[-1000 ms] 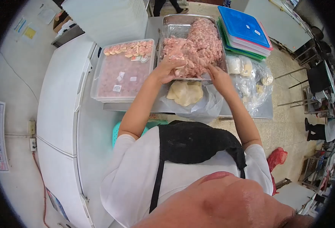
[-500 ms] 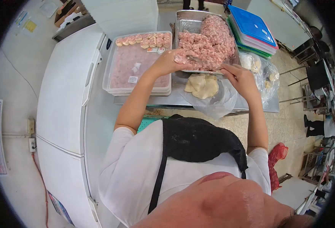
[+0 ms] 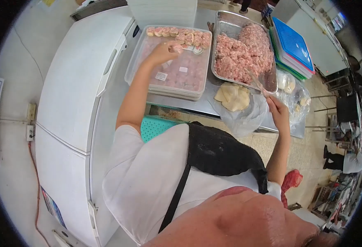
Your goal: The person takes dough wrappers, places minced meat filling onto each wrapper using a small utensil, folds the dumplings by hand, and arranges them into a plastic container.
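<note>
- Two hands. Left hand (image 3: pixel 164 52) above one lidless-looking plastic container (image 3: pixel 176 72); fingers curled together on one small meat-filled dumpling (image 3: pixel 176 49), pink, rounded.
- Right hand (image 3: pixel 278 110): fingers clamped on one thin spatula (image 3: pixel 258 82), tip over ground meat.
- One metal tray (image 3: pixel 225 78): ground meat (image 3: pixel 242 53), pink, coarse, lumpy, heaped.
- Filled dumplings (image 3: pixel 185 38) along container's far edge, pale-rimmed; exact count unclear.
- One pale dough pile (image 3: pixel 232 97), flat, floppy, on plastic, tabletop (image 3: pixel 205 103) near tray.
</note>
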Demonstrator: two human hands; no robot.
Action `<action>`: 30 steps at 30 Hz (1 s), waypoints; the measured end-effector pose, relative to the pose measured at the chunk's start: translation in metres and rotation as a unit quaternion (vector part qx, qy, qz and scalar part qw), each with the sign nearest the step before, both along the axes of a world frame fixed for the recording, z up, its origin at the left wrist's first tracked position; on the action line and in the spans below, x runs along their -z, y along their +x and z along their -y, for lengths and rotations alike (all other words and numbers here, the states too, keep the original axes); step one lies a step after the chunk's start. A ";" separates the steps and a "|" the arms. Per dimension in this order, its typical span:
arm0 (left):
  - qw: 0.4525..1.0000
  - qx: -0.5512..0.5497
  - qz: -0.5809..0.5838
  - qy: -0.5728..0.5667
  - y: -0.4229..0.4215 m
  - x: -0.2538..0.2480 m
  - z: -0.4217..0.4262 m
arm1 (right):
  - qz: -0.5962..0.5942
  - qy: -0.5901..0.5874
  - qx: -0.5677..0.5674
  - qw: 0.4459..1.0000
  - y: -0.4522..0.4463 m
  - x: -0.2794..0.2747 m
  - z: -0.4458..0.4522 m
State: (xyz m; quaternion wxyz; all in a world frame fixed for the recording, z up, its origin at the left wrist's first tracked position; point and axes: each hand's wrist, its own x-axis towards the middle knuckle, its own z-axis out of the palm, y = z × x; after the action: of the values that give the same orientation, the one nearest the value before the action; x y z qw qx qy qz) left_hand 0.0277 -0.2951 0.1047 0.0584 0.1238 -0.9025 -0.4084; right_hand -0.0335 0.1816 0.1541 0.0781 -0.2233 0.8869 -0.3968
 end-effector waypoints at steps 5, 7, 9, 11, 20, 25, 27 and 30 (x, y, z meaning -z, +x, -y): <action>0.987 -0.100 -0.039 -0.120 -0.029 0.025 0.048 | 0.078 -0.071 0.074 0.992 0.008 0.027 -0.047; 0.982 -0.141 -0.016 -0.124 -0.038 0.022 0.043 | 0.086 -0.097 0.086 0.988 0.012 0.036 -0.057; 0.972 -0.154 -0.042 -0.175 -0.048 0.031 0.037 | 0.072 -0.112 0.088 0.987 0.013 0.043 -0.063; 0.975 -0.134 -0.037 -0.175 -0.060 0.035 0.036 | 0.076 -0.102 0.094 0.987 0.010 0.044 -0.067; 0.966 -0.055 -0.011 -0.251 -0.083 0.025 0.031 | 0.118 -0.091 0.039 0.988 -0.018 0.048 -0.075; 0.955 -0.034 -0.068 -0.287 -0.052 -0.013 -0.065 | 0.128 -0.055 -0.030 0.990 -0.050 0.048 -0.081; 0.969 0.036 -0.111 -0.216 -0.040 -0.021 -0.123 | 0.144 -0.032 -0.050 0.988 -0.064 0.043 -0.085; 0.988 0.145 -0.055 -0.001 -0.030 -0.023 -0.215 | 0.126 -0.027 -0.090 0.988 -0.082 0.046 -0.090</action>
State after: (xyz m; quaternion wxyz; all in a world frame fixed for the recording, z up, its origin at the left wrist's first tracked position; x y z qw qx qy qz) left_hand -0.0018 -0.0798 0.1275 0.0479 -0.0308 -0.9067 -0.4179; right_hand -0.1157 0.2713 0.1083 0.2186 -0.2519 0.8353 -0.4370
